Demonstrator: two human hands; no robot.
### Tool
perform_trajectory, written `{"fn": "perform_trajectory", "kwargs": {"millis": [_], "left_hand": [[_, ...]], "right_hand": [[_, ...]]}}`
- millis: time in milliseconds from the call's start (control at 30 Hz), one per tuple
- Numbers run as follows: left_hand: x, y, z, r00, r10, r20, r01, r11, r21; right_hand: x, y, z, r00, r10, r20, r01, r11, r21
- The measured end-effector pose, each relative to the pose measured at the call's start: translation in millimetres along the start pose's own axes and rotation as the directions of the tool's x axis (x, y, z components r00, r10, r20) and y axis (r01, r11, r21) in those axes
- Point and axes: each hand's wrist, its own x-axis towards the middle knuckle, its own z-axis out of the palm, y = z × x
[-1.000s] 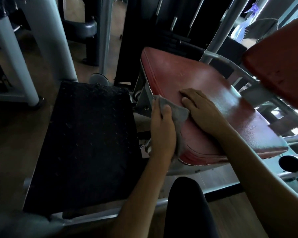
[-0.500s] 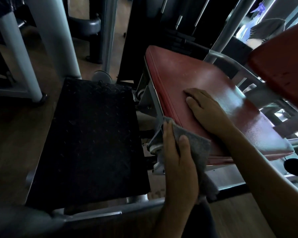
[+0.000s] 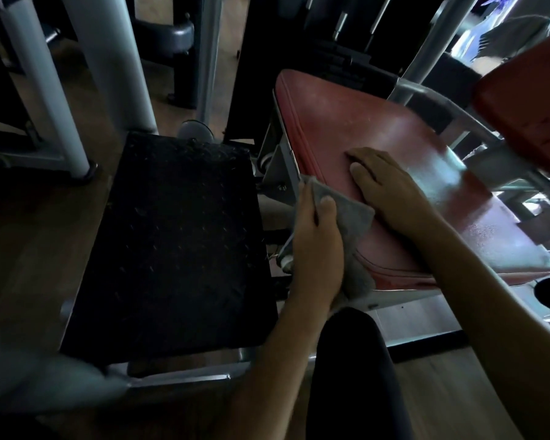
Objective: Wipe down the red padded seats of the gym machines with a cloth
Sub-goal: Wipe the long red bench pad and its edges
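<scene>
While the left grip (image 3: pixel 318 246) clenched the grey fabric cloth (image 3: pixel 358 217), thumb on top, it held that cloth against the side edge of the red padded rectangular seat (image 3: pixel 346 115). The right grip (image 3: pixel 391 192) lay released, fingers straight and flat on the seat top, just right of the cloth. A black textured metal footplate (image 3: pixel 178 242) sat left of the left grip. A second red pad (image 3: pixel 527 100) stood beyond the right grip, further right.

- Dark all over.
- Bright light comes from the top right.
- The red seat (image 3: pixel 378 128) shines with it.
- Corners look blurry and bent.
</scene>
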Motion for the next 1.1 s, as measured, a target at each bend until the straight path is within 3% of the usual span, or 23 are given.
{"fn": "perform_trajectory", "kwargs": {"millis": [100, 200, 367, 533, 700, 867, 1000, 1100], "left_hand": [[-5, 3, -1, 0.999, -0.038, 0.002, 0.038, 0.998, -0.045], [-42, -1, -6, 0.995, -0.052, 0.088, 0.062, 0.991, -0.119], [21, -1, -5, 0.998, -0.022, 0.066, 0.023, 1.0, -0.013], [-14, -7, -2, 0.997, -0.019, 0.077, 0.024, 0.998, -0.063], [26, -5, 3, 1.0, -0.001, 0.011, 0.001, 0.999, 0.054], [-32, -3, 0, 0.998, -0.007, 0.063, 0.01, 0.999, -0.048], [35, 4, 2, 0.999, -0.003, 0.032, 0.0, 0.997, 0.077], [21, -2, 2, 0.999, -0.013, 0.043, 0.01, 0.998, 0.068]], "right_hand": [[-1, -2, -1, 1.0, 0.007, 0.004, -0.007, 1.0, 0.001], [0, -2, 1, 1.0, 0.01, 0.005, -0.01, 1.0, -0.018], [0, -1, -1, 1.0, 0.009, 0.005, -0.009, 1.0, 0.004], [3, 1, 3, 1.0, 0.007, -0.012, -0.007, 1.0, -0.015], [1, 2, 3, 1.0, -0.004, -0.006, 0.003, 1.0, -0.008], [3, 1, 3, 1.0, 0.018, -0.014, -0.018, 0.999, -0.027], [1, 1, 3, 1.0, 0.014, -0.011, -0.015, 1.0, -0.008], [1, 0, 2, 1.0, 0.019, -0.01, -0.019, 1.0, -0.011]]}}
